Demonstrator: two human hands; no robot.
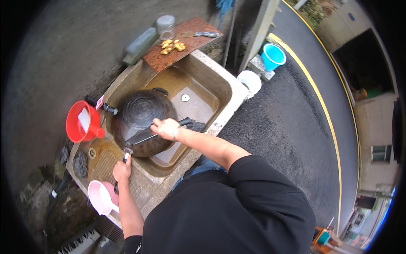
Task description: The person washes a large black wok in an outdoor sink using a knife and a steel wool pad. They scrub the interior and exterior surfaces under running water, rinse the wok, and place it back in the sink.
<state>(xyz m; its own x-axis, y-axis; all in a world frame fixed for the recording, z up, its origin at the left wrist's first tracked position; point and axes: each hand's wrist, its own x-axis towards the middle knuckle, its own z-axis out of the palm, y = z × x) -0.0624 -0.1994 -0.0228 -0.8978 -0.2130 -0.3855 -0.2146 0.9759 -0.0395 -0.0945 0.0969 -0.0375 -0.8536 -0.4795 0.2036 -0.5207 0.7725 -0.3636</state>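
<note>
A blackened wok (146, 108) lies upside down in the stone sink (203, 63), its ringed base facing up. My left hand (122, 170) is closed round the wok's long handle (116, 187) at the sink's near left edge. Over the wok's near side, my right hand (166, 128) grips a long dark tool with a flat, blade-like part (141, 136) and a black handle end (185, 121). The blade-like part lies along the wok's side; whether it touches cannot be made out. Dark scouring mesh (197, 125) sits beyond the handle end.
A red dipper (72, 122) and a pink dipper (98, 199) flank the ribbed drainboard (105, 167). Ginger pieces (171, 46), a jar (165, 27) and a knife (206, 34) rest on a red stone slab (158, 61). White (250, 82) and blue buckets (273, 57) stand right.
</note>
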